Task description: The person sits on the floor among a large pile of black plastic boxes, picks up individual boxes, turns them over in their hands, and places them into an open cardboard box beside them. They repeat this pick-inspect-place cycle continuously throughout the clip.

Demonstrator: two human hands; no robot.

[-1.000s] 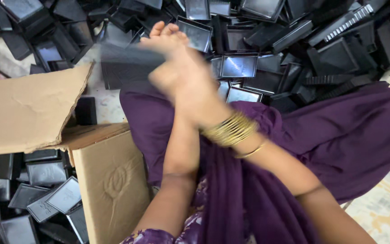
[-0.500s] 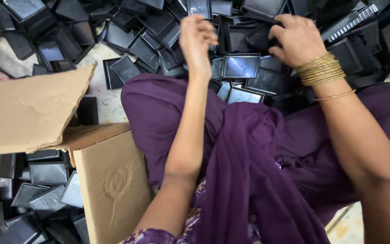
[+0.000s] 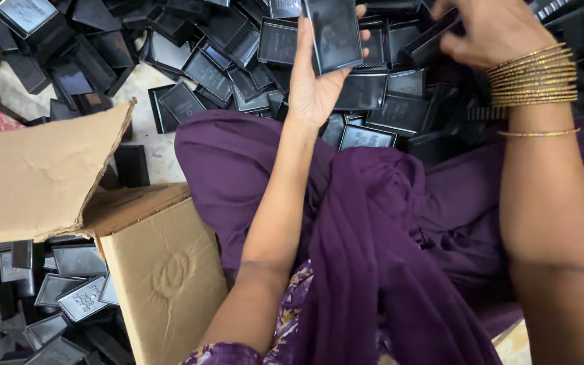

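L fingers (image 3: 307, 47) are curled round the edge of a flat black tray (image 3: 333, 32), thumb tip showing at its far side, so the left hand (image 3: 313, 84) now grips one tray and holds it up, face toward the camera, above the pile. Half a sec ago that hand was raised w/ nothing in it; a sec ago both hands were crossed over a dark piece near the box flap. So: a fresh piece has been picked up and is off the heap, in hand.

R fingers (image 3: 449, 42) are bent down into the pile of black trays (image 3: 238, 61), pinching the edge of another black piece (image 3: 427, 42). The right hand (image 3: 491, 30) has shifted up and right since the earlier pic, gold bangles (image 3: 532, 76) at the wrist. Looks like a grip, but it's partly cut off at the top edge.

Around: purple cloth (image 3: 386, 223) over the lap, open cardboard box (image 3: 157, 270) at left w/ flap (image 3: 35, 179) raised, more trays inside and beside it.
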